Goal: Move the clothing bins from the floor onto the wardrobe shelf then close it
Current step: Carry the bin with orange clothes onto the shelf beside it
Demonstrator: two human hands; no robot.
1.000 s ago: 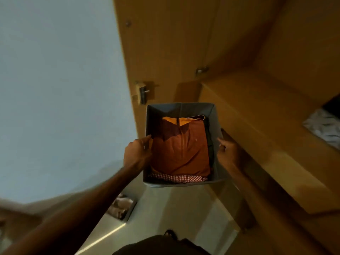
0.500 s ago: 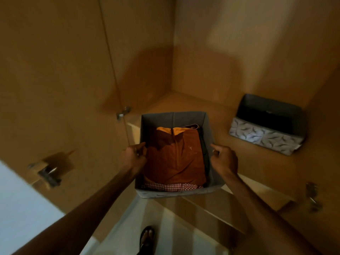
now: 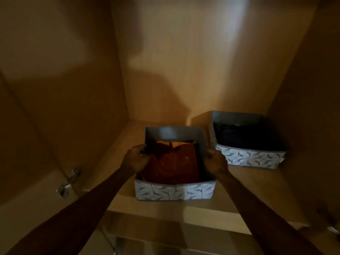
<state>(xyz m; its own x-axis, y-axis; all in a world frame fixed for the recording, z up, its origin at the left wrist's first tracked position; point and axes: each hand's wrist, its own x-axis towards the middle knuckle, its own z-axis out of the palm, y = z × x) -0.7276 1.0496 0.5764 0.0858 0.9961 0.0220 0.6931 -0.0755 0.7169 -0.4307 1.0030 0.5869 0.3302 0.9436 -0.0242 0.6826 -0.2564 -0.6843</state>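
Observation:
A grey fabric bin (image 3: 174, 192) with a leaf-patterned front holds folded rust-orange clothing (image 3: 173, 162). It sits on the wooden wardrobe shelf (image 3: 248, 184), near the front edge. My left hand (image 3: 135, 160) grips its left wall and my right hand (image 3: 217, 161) grips its right wall. A second bin of the same pattern (image 3: 248, 158), filled with dark clothes, rests on the shelf to the right and slightly further back.
The wardrobe's left side wall (image 3: 64, 89) and back panel (image 3: 202, 61) enclose the shelf. A metal hinge (image 3: 69, 183) sits at the lower left on the open door. Another metal fitting (image 3: 334, 230) shows at the lower right edge.
The bin with orange clothing went from being carried in front of the wardrobe up onto the shelf, left of the dark-clothes bin. My view rose with it; the floor is out of sight.

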